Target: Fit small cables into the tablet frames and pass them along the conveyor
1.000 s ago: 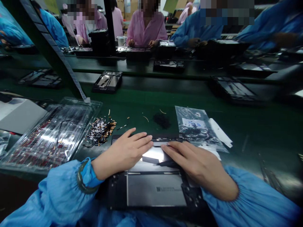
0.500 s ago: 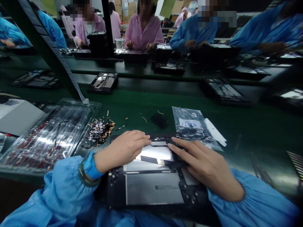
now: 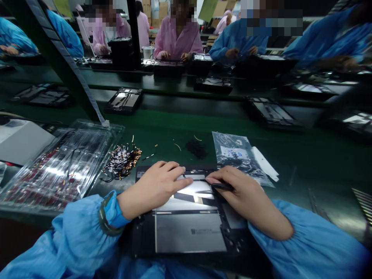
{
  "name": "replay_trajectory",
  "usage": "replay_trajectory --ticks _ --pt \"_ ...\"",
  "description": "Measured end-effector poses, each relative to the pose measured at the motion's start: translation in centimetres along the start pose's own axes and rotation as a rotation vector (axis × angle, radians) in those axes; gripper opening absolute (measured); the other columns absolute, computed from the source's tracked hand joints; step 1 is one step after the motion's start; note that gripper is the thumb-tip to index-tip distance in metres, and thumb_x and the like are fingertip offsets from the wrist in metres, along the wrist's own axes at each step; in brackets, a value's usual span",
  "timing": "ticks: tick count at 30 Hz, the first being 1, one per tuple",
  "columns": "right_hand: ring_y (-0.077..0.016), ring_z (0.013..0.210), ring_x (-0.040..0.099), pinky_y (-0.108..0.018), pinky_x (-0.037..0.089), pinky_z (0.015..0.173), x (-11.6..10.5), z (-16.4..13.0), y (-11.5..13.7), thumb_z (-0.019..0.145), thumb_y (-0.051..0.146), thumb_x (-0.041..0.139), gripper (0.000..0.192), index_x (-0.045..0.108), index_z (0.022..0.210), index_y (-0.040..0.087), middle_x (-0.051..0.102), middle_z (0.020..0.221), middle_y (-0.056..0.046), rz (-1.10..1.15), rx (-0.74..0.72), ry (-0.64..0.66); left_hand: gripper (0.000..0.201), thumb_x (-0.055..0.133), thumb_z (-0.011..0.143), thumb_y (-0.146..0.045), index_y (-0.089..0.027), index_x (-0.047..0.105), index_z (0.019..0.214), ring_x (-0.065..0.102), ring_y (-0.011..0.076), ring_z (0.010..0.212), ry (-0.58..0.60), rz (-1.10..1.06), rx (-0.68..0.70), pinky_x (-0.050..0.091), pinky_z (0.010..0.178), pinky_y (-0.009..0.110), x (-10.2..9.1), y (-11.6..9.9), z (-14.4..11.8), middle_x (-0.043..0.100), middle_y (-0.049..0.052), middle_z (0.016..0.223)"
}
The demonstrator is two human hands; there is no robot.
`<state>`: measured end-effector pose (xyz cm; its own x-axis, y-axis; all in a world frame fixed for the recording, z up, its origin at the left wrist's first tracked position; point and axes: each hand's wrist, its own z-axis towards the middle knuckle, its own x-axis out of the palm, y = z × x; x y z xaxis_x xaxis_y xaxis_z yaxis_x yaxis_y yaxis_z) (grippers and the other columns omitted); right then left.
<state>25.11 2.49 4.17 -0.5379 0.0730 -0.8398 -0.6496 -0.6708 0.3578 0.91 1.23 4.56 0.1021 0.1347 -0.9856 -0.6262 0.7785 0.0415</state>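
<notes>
Across the green bench [image 3: 174,126], other people work; nearer lies an open device [image 3: 144,238], seemingly midway: silver panel [image 3: 188,238] seated, still uncovered. The left hand [image 3: 157,186] rests on it, grasping nothing visible; the right hand [image 3: 247,199] pinches a slim dark piece [image 3: 223,186].

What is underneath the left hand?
The left hand lies over the upper-left part of an opened device. The device's dark edge and a shiny silver panel show around it; whatever sits directly beneath is covered and cannot be told.
</notes>
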Motion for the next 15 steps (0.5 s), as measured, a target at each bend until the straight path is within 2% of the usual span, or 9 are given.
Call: replay_trajectory --ticks 7,15 --pt "-0.0177 0.067 0.063 -0.028 0.050 0.056 0.5 0.0 -0.1 0.083 0.022 0.052 0.013 0.066 0.080 0.022 0.064 0.073 -0.002 -0.006 0.200 0.046 0.038 0.043 0.091 -0.012 -0.023 0.051 0.127 0.052 0.0252 0.109 -0.004 0.001 0.001 0.046 0.080 0.036 0.2 0.1 0.0 0.058 0.010 0.121" --pt "-0.0178 0.064 0.059 -0.027 0.043 0.051 1.2 -0.1 0.6 0.078 0.018 0.053 0.007 0.058 0.078 0.022 0.059 0.069 0.000 -0.133 0.201 0.040 0.038 0.041 0.091 -0.011 -0.022 0.052 0.125 0.051 0.0247 0.110 -0.008 -0.012 0.000 0.046 0.083 0.037 0.1 0.1 -0.1 0.057 0.011 0.121"
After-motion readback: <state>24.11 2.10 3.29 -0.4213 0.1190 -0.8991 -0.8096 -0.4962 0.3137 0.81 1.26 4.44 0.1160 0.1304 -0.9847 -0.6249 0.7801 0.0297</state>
